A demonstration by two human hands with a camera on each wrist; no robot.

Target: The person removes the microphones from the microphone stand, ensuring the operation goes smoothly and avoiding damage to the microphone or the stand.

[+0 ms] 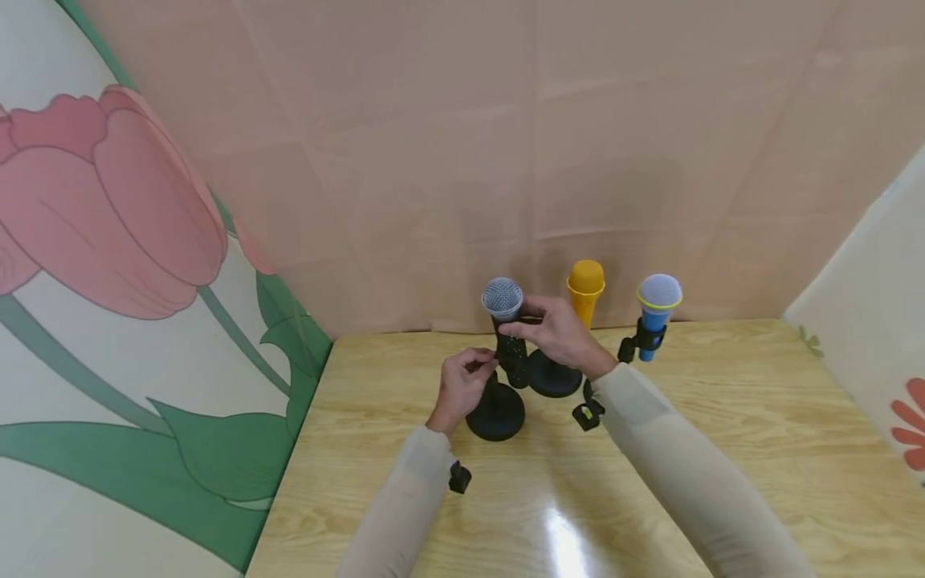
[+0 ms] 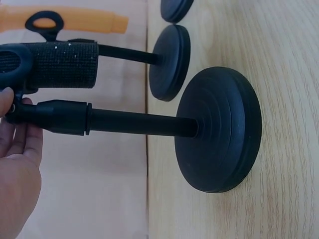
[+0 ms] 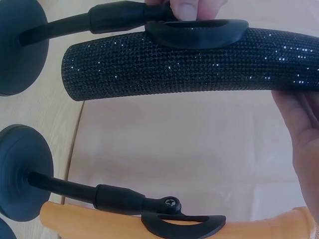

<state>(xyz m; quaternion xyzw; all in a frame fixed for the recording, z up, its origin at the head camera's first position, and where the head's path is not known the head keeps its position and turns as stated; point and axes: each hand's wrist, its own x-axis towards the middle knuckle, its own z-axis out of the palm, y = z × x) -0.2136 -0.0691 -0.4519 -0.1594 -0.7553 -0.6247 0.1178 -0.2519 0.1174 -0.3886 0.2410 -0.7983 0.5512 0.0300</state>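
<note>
A black, sparkly microphone (image 1: 511, 349) with a silver mesh head (image 1: 502, 297) stands nearly upright in the clip (image 3: 197, 37) of a black desk stand (image 2: 219, 129). My right hand (image 1: 560, 333) holds the handle just below the mesh head, thumb and fingers on either side. Lower down, my left hand (image 1: 462, 387) pinches the stand's joint under the clip, with the thumb (image 3: 187, 11) in front of it. The stand's round base rests on the table. In the right wrist view the handle's lower end sticks out past the clip.
Just right of the held stand, an orange microphone (image 1: 586, 289) sits in a second black stand (image 1: 555, 376). A blue microphone (image 1: 654, 309) with a white head is clipped farther right, its stand partly behind my right arm. A pinkish backdrop (image 1: 433, 201) rises behind the wooden table (image 1: 376, 401).
</note>
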